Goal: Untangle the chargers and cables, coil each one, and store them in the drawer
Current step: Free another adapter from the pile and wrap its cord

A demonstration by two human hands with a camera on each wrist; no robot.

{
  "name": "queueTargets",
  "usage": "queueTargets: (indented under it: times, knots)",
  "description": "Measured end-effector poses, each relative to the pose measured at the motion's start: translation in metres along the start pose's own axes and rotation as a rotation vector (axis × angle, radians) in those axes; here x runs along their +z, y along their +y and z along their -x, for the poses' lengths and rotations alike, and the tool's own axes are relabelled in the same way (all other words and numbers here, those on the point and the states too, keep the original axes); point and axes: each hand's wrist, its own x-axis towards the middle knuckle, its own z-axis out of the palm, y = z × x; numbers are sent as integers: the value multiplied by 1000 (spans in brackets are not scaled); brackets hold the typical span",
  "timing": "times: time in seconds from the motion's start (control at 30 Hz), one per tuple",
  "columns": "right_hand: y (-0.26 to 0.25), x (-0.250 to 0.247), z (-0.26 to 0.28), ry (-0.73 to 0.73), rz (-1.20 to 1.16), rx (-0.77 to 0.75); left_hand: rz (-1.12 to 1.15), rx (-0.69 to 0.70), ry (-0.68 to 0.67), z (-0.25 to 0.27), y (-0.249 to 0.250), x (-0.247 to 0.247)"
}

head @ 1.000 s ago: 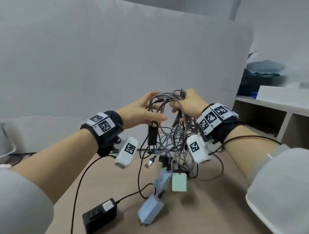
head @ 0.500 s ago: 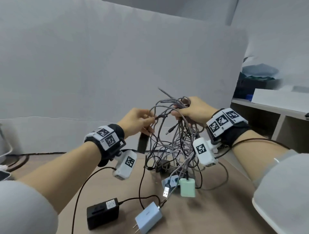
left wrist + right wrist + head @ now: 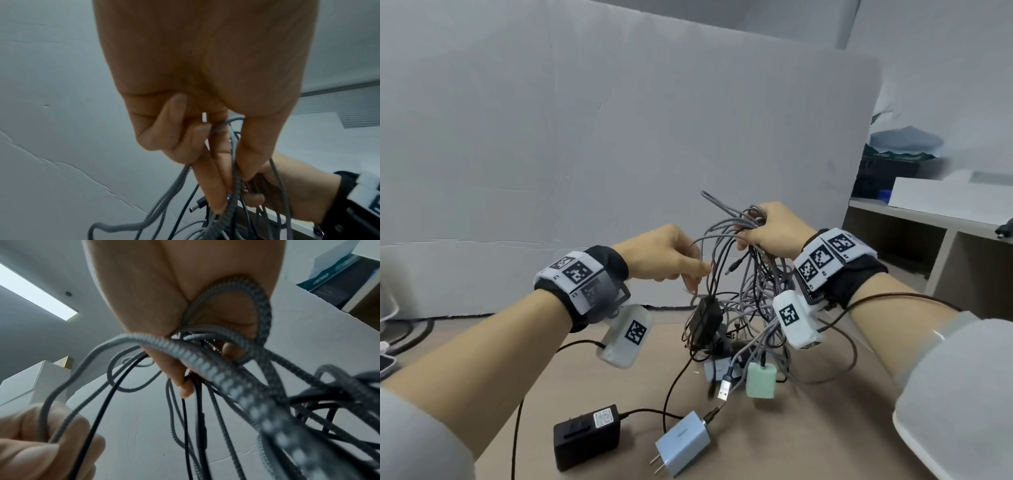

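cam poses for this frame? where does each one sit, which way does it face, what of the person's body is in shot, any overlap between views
Head: on the head, facing forward and down at the table; shows both forearms, left hand and right hand raising the cable tangle.
Left wrist: under the left wrist, facing along the palm to fingers pinching a braided cable; the right hand shows beyond.
Right wrist: under the right wrist, tilted up toward the ceiling light; right hand grips cable loops, left hand at lower left.
Shared: both hands and the grey braided cables appear in all three.
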Motion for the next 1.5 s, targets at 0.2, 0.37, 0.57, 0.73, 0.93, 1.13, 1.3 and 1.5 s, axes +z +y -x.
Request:
queueTargets:
  times: [0.2,0.37,0.57,0.73,0.93,1.13,1.3,1.5]
  knots:
    - [-1,0,0,8,130,47,-539,-15,-12,3,-16,5]
    - [1,0,-3,-12,184,117,-836,-100,-22,-1,-52,15]
    - [3,7,-8,-117,187,161,-857,-253,3,-9,-78,15]
    - [3,10,-12,-81,135,184,-526,-188,-3,-27,-53,11]
    - [6,10,-10,-33,85,248,-127,123,441,-17,-9,-5]
    - [-4,13,-12,-46,34,251,-216,306,394,-4,34,11]
    - [-14,2,-9,-21,-64,214,-395,115,91,-17,20,28]
    - [-12,-16,-9,108,-294,184,-695,-184,-392,-4,-33,55]
